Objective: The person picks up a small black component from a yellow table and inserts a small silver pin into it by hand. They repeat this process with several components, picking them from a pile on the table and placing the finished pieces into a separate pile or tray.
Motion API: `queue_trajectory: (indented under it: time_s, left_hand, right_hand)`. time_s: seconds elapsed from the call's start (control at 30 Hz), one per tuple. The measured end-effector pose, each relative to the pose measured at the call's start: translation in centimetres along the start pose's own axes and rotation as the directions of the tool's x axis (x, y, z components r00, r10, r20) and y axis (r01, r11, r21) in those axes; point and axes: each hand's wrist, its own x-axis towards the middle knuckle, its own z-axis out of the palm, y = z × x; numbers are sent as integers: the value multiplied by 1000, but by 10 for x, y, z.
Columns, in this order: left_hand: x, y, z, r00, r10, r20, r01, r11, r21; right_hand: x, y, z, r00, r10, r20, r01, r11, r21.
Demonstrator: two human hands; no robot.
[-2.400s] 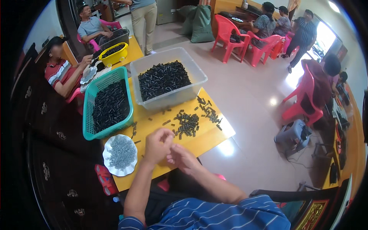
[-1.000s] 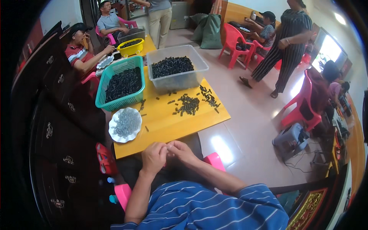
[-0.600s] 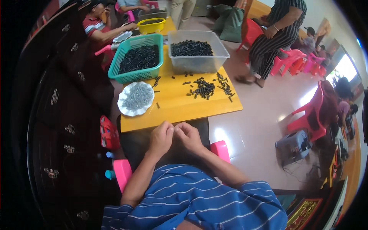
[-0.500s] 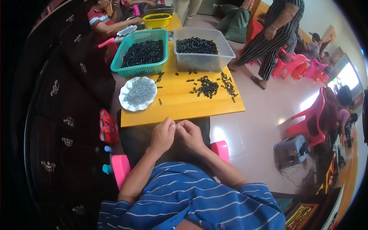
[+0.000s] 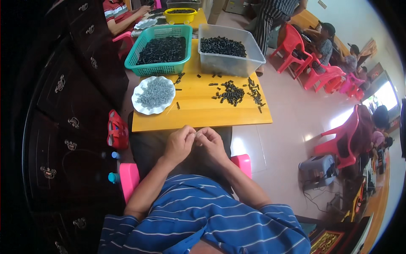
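Note:
My left hand (image 5: 179, 143) and my right hand (image 5: 211, 144) meet fingertip to fingertip over my lap, just in front of the table's near edge. Both are closed in a pinch, and whatever is between the fingers is too small to make out. Beyond them on the yellow table (image 5: 198, 118) is a white wavy-rimmed plate (image 5: 137, 104) heaped with small clear pieces (image 5: 154, 93). To its right lies a loose pile of short black cylindrical pieces (image 5: 231, 94), with a few strays around it.
A green basket (image 5: 131, 59) and a clear plastic bin (image 5: 253, 57), both full of black pieces, stand farther back. Behind them is a yellow tub (image 5: 181, 17). Dark drawers (image 5: 55, 110) line the left. Pink chairs (image 5: 292, 51) and seated people are at the right; another person sits far left.
The view has shifted slightly. My hands stay pinched together. The person in striped trousers at the back right has walked farther away.

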Motion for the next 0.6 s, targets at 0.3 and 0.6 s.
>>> queue_trajectory:
  time_s: [0.3,0.6]
  left_hand:
    - [-2,-6,2,999,-29,25,26,996,85]
    - [-5,-15,7,999,-17,52,17,1000,3]
  right_hand:
    - [-3,2,2,1000,8,5,-8,994,-110]
    - [5,-16,-11,998,-41,-54,33,989,-147]
